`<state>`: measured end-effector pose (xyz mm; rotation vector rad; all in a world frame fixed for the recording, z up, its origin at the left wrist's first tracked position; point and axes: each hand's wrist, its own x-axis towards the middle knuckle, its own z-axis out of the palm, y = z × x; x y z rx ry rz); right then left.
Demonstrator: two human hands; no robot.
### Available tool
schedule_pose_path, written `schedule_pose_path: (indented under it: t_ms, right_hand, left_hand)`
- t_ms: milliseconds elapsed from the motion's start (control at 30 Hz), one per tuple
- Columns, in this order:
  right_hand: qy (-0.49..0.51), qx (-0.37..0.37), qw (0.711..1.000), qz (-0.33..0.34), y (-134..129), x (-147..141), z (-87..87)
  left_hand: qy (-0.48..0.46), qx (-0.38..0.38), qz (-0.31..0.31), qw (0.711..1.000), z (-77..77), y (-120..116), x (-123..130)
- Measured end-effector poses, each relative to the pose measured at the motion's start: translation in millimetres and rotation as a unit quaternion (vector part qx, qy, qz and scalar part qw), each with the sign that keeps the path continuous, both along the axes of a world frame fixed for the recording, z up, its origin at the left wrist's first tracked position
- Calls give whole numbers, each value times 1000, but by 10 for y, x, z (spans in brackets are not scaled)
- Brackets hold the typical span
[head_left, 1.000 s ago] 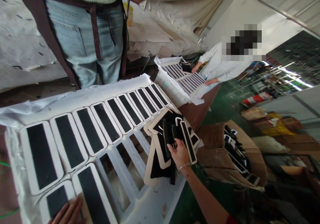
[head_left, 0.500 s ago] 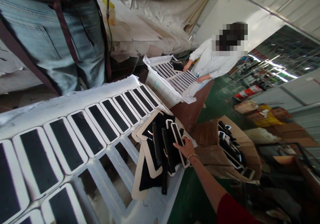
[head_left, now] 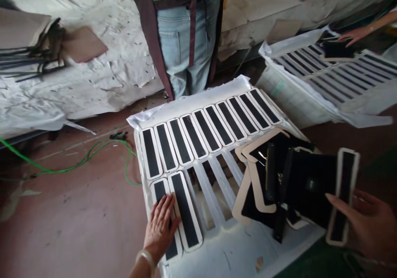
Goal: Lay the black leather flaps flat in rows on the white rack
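My left hand lies flat, fingers stretched out, on a white-bordered black panel at the near left of the slatted rack. Beside it is a second such panel. At the right, my right hand grips a cream-edged black strip panel between thumb and fingers, upright over the rack's right edge. Dark material spreads left of this strip; I cannot tell whether it is joined to it. A pile of cream-edged black pieces with metal clasps lies just left of that hand.
A row of white-bordered black panels runs along the rack's far side. Behind it stands a person in jeans. At upper right, a co-worker's hand reaches over another rack. A green cable crosses the floor at left.
The view has swung left. My left hand has come into view on a panel. My right hand has lifted a cream-edged strip panel from the pile's right side.
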<state>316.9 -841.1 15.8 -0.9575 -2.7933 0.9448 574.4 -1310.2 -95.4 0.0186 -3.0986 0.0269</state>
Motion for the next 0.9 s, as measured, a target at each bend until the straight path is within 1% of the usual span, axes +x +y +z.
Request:
schedule_pose_path:
  t_ms: [67, 100, 133, 167, 200, 267, 333, 367, 400, 433, 500, 567, 633, 667, 733, 833, 900]
  right_hand:
    - [14, -36, 999, -2, -403, 237, 248]
    - [28, -53, 998, 19, -644, 351, 337]
    - [14, -101, 993, 52, -893, 453, 393]
    - [24, -146, 987, 68, -1137, 542, 414]
    - [21, -185, 979, 83, -1366, 616, 401]
    - [5, -260, 957, 124, -1752, 724, 296]
    - [-5, -299, 940, 164, -2036, 793, 129]
    - [-11, -299, 936, 186, -2146, 820, 40]
    - [-9, -279, 938, 206, -2237, 848, -48]
    - [-2, -238, 945, 226, -2312, 878, -129]
    - [25, -112, 956, 269, -2427, 960, -269]
    - [40, 17, 950, 310, -2509, 1076, -377]
    - [31, 97, 933, 345, -2574, 1218, -465]
    - [26, 119, 927, 355, -2605, 1289, -506]
    - [27, 140, 922, 360, -2674, 1410, -588]
    - [24, 137, 925, 354, -2795, 1507, -710]
    - [16, 128, 927, 352, -2877, 1523, -785]
  left_hand:
    - [9, 27, -8, 1000, 21, -4, -19]
    - [13, 41, -17, 999, 33, -12, -38]
    - [15, 54, -30, 998, 45, -23, -64]
    - [11, 64, -47, 997, 58, -36, -93]
    - [3, 69, -69, 995, 72, -50, -125]
    - [-21, 71, -118, 990, 98, -78, -189]
    - [-36, 71, -158, 984, 118, -104, -241]
    - [-36, 73, -168, 982, 123, -115, -259]
    - [-36, 78, -173, 981, 123, -125, -273]
    - [-36, 84, -174, 981, 118, -132, -283]
    - [-35, 97, -167, 981, 94, -131, -292]
    - [-21, 107, -157, 982, 58, -108, -299]
    - [5, 116, -146, 982, 25, -68, -317]
    - [17, 118, -141, 983, 15, -46, -331]
    - [27, 121, -128, 984, 9, -10, -370]
    - [24, 128, -119, 984, 23, 8, -437]
    - [30, 141, -135, 980, 25, 1, -477]
